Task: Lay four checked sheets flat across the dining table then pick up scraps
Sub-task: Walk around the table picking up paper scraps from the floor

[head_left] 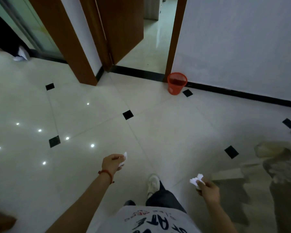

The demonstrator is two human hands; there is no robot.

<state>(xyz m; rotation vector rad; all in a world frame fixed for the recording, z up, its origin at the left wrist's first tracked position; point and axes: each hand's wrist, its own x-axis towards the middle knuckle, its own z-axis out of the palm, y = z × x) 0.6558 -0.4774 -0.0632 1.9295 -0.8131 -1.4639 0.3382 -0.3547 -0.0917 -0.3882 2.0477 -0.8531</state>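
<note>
the task looks to be in its last part, judging from what each hand carries: the left hand [112,163] has its fingers curled round a small white scrap [124,158] that pokes out past the knuckles, and the right hand [208,189] pinches a crumpled white scrap [196,179] between thumb and fingertips. both are held out over the tiled floor [158,132], well short of the red wastebasket [176,83] that stands at the far edge of the floor against the wall [242,39], just beside the door frame [174,39]. my guess is that the scraps are headed for that basket, so dropping them in is still to do. the dining table and the four checked sheets are not in view, so whether the laying-out is finished cannot be told from here. no loose scrap shows on the floor, though glare spots at the left could hide a small one. at the right edge pale, blurred shapes [275,165] are too smeared to name, and a shoe [20,55] is cut off at the far left.
</note>
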